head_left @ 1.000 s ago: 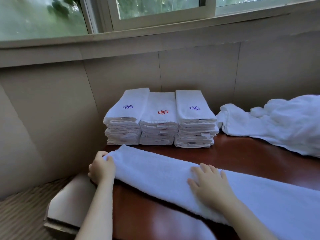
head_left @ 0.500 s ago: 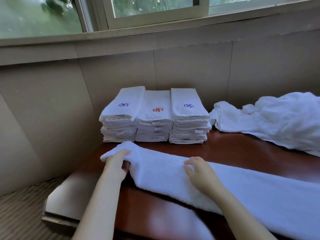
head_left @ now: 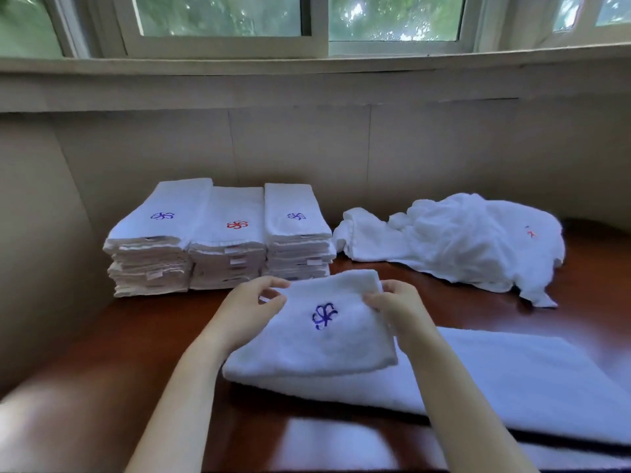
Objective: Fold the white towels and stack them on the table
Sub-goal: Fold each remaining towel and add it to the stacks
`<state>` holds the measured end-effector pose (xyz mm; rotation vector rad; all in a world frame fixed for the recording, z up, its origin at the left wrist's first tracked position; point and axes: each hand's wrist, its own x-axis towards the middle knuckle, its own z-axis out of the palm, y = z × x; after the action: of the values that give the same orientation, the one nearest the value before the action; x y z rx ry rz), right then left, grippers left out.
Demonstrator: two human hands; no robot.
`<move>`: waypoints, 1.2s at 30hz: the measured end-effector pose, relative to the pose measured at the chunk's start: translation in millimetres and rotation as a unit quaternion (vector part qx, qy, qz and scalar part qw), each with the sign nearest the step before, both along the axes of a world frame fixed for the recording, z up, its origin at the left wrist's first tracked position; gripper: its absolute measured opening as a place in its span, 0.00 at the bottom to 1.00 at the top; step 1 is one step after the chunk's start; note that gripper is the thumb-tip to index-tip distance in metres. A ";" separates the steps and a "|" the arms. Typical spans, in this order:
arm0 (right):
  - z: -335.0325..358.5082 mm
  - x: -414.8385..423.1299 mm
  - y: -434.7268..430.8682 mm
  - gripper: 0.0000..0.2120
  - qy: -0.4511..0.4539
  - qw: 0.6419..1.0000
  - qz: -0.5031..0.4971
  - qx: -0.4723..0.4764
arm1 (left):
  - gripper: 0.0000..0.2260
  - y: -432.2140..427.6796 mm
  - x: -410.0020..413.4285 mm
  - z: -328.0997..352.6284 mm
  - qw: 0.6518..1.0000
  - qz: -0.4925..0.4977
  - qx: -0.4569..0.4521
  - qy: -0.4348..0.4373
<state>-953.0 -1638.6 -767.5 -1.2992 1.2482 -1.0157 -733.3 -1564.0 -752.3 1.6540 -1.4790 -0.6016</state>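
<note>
Near the middle of the dark red-brown worktop (head_left: 129, 339), a long white towel (head_left: 512, 380) laid flat and running off to the right edge of view, its left end doubled back over itself as a flap with a blue flower mark (head_left: 324, 316) stitched on the upper face. At the flap's far left corner, the left hand (head_left: 251, 307), pinching the cloth with thumb on top and fingers curled beneath. At the far right corner, the right hand (head_left: 397, 302), pinching in the same way, thumb over the cloth. Far edge of the flap held a little above the worktop; near edge resting on the layer below, though hard to tell how much of it lies flat. Behind the hands, against the beige wall (head_left: 307, 148), three neat stacks of folded white towels, side by side and touching: left stack (head_left: 153, 244) topped with a blue mark, middle stack (head_left: 228, 254) with a red one, right stack (head_left: 297, 247) with a blue one. Just right of those, a loose heap of unfolded towels (head_left: 461, 240), with a small reddish mark near its right side, too blurred to read. Above the wall, a window (head_left: 222, 15) with green foliage outside.
</note>
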 end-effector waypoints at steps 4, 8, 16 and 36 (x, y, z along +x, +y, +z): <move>43.9 -101.8 -2.3 0.04 0.019 0.998 -0.054 -0.013 | 0.08 -21.6 -15.5 -3.3 0.999 0.048 -0.019 0.011; 28.8 -199.0 0.0 0.14 0.245 0.957 -0.148 0.037 | 0.21 -39.6 -48.1 -25.8 0.974 -0.052 0.206 -0.076; -14.6 -243.8 6.8 0.15 0.251 0.951 -0.152 0.100 | 0.46 -60.7 -91.8 -51.5 0.970 -0.014 0.244 -0.002; -47.1 -251.4 14.4 0.23 0.671 0.688 -0.254 -0.106 | 0.28 -59.3 -121.1 -58.9 0.969 0.012 0.228 -0.097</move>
<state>-1204.4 -1624.2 -814.6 -2.0280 2.7810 -0.3968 -854.4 -1623.3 -811.1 2.1310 -1.5328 -0.8338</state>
